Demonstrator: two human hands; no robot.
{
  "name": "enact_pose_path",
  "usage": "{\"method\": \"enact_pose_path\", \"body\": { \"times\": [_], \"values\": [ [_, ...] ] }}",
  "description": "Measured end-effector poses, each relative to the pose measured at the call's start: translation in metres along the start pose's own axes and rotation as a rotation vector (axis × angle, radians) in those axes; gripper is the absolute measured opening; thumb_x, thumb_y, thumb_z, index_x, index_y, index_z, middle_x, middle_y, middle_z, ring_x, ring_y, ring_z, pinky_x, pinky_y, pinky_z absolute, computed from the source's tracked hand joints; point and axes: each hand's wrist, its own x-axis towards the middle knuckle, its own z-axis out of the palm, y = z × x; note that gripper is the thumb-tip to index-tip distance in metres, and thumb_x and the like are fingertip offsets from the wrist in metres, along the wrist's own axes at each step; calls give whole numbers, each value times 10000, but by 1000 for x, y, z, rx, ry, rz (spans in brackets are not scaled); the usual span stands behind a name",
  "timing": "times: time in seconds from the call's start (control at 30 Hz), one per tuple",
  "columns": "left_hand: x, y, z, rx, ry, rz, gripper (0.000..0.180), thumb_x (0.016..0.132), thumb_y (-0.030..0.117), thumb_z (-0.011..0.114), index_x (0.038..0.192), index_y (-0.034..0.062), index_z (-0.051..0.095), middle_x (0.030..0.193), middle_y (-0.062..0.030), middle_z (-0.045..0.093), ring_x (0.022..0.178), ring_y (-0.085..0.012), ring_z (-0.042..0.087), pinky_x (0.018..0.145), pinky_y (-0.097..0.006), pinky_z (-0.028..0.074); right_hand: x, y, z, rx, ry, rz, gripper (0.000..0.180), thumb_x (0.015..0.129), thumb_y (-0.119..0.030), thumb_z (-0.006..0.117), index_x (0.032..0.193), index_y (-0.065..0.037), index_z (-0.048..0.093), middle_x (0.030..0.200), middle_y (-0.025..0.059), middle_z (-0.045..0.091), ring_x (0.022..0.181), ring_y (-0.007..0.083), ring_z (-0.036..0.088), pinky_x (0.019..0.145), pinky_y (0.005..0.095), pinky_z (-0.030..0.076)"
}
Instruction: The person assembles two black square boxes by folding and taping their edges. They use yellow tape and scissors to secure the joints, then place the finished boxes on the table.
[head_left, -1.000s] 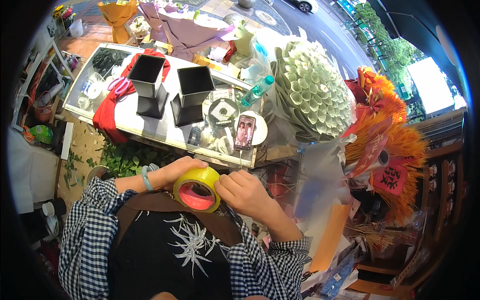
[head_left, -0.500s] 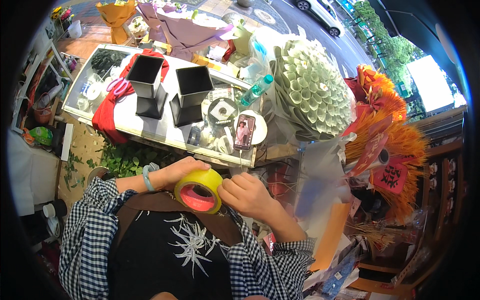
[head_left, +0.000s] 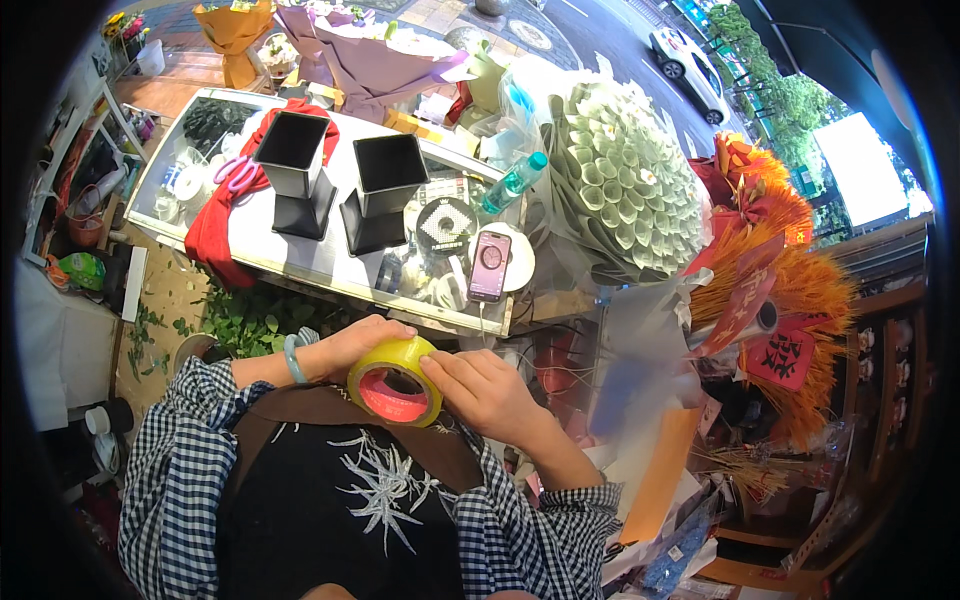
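A yellow roll of clear packing tape point(head_left: 388, 402) with a red core is held in front of my chest, its hole facing me. My left hand point(head_left: 350, 345), with a pale bangle at the wrist, grips the roll from its far left side. Against the roll's right side, my right hand point(head_left: 490, 395) presses its fingertips on the yellow outer surface. Whether a loose tape end lies under those fingers is not visible.
Ahead stands a glass-topped table point(head_left: 350, 285) with two black square vases point(head_left: 297, 140), pink scissors point(head_left: 237, 175), a red cloth point(head_left: 215, 235), a phone point(head_left: 489, 265) and a teal-capped bottle point(head_left: 515, 183). A large pale green bouquet point(head_left: 630, 180) and orange dried stalks point(head_left: 815, 280) rise at right.
My right hand's fingers have moved from a curled pinch beside the roll to lying further over its upper right side. The phone's picture has changed, and the car outside has moved right.
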Motion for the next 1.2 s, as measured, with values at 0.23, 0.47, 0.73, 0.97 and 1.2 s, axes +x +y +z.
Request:
{"method": "enact_pose_path", "body": {
  "times": [0.23, 0.47, 0.73, 0.97, 1.2],
  "values": [
    [0, 0, 2, -23, 15, -2, 389, 913, 379, 567, 835, 16, 683, 672, -13, 619, 508, -84, 541, 455, -216, 413, -4, -4, -5, -12, -13, 9, 396, 719, -81, 595, 1082, 77, 594, 968, 134, 614, 793, 223, 598, 677, 325, 479],
    [-1, 1, 5, -9, -24, -1, 391, 914, 376, 565, 837, 11, 683, 704, -3, 624, 575, -68, 550, 514, -216, 430, -1, -4, -6, -85, -32, -54, 295, 705, -104, 590, 962, 40, 600, 817, 77, 559, 700, 188, 547, 609, 296, 432],
    [-4, 4, 8, 1, -12, -2, 371, 925, 352, 557, 833, 14, 679, 721, 1, 625, 593, -65, 550, 529, -218, 429, -1, 3, -3, -99, -29, -111, 251, 669, -127, 616, 896, -21, 600, 778, 29, 522, 656, 158, 507, 585, 280, 393],
    [-3, 5, 7, -13, -87, 1, 368, 926, 334, 572, 836, -6, 677, 738, -11, 638, 620, -75, 569, 565, -221, 447, -5, 3, -6, -120, -27, -152, 210, 652, -128, 611, 843, -43, 593, 752, 16, 502, 648, 145, 496, 587, 269, 382],
    [-7, 6, 7, -14, -122, 44, 363, 938, 302, 568, 862, -35, 680, 759, -24, 652, 646, -77, 583, 598, -228, 468, -19, -3, -6, -140, 28, -154, 204, 695, -107, 649, 886, -35, 632, 768, 19, 553, 611, 136, 499, 551, 268, 380]
  ]
}}
